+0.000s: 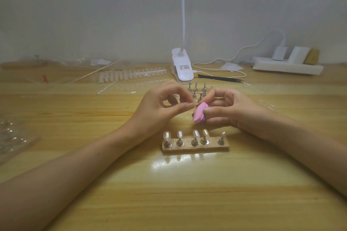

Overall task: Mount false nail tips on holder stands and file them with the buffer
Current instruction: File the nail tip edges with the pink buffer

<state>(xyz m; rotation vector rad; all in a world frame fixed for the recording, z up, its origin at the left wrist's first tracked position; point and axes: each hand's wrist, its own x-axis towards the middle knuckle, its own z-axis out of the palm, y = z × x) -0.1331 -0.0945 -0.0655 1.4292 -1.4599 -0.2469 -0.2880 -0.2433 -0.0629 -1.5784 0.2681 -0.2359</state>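
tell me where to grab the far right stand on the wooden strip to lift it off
Pinch the stand by its thin stem, just above the round foot, coming in from the right end of the wooden strip. That side is open, while the other stands line up on its left, carrying nail tips.

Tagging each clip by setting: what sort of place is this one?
Probably a home nail-craft desk: a wooden table against a plain wall, with a white clip-on lamp, a power strip, and a block of holder stands carrying false nail tips.
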